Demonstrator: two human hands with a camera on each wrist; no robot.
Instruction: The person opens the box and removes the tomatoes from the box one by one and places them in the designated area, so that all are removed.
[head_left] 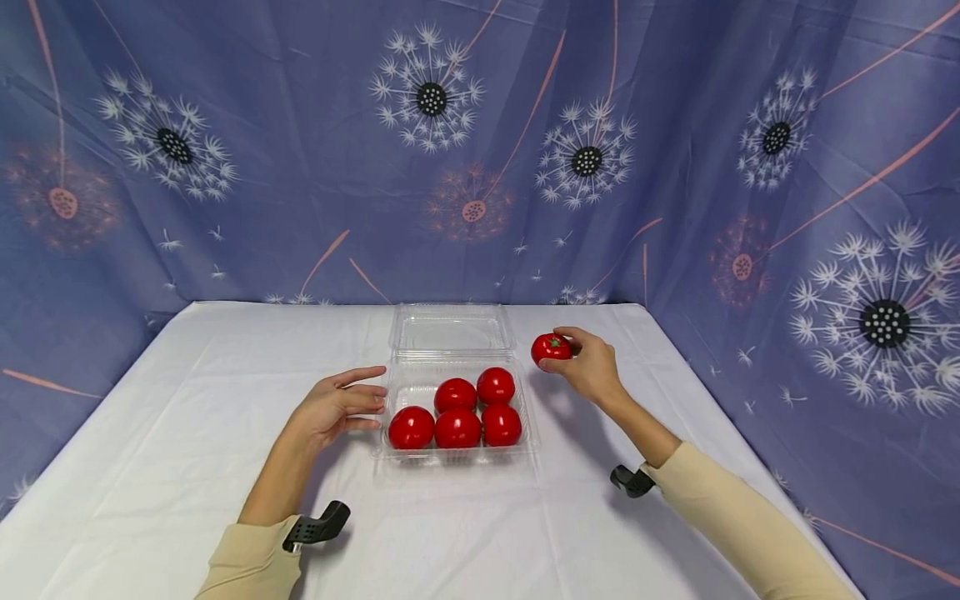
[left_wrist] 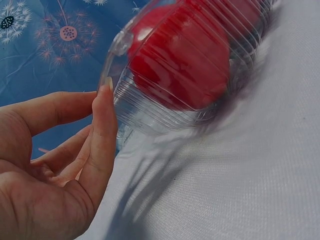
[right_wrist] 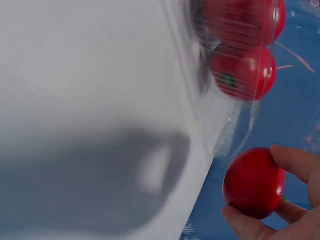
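A clear plastic clamshell container (head_left: 528, 433) lies with its lid (head_left: 450, 329) folded back, away from me. Several red tomatoes (head_left: 458, 428) sit inside it. At its left side, my left hand (head_left: 330, 408) has fairly straight fingers; in the left wrist view, fingertips (left_wrist: 107, 87) touch the container's rim. My right hand (head_left: 592, 367) holds another red tomato (head_left: 550, 350) between thumb and fingers, above the table to the right of the lid. In the right wrist view, that tomato (right_wrist: 252, 182) is apart from the container.
A white cloth (head_left: 172, 433) covers the table. Behind it and along the sides hangs a blue curtain (head_left: 315, 150) with a dandelion print. Each wrist wears a black camera mount, one on the left (head_left: 318, 527) and one on the right (head_left: 632, 481).
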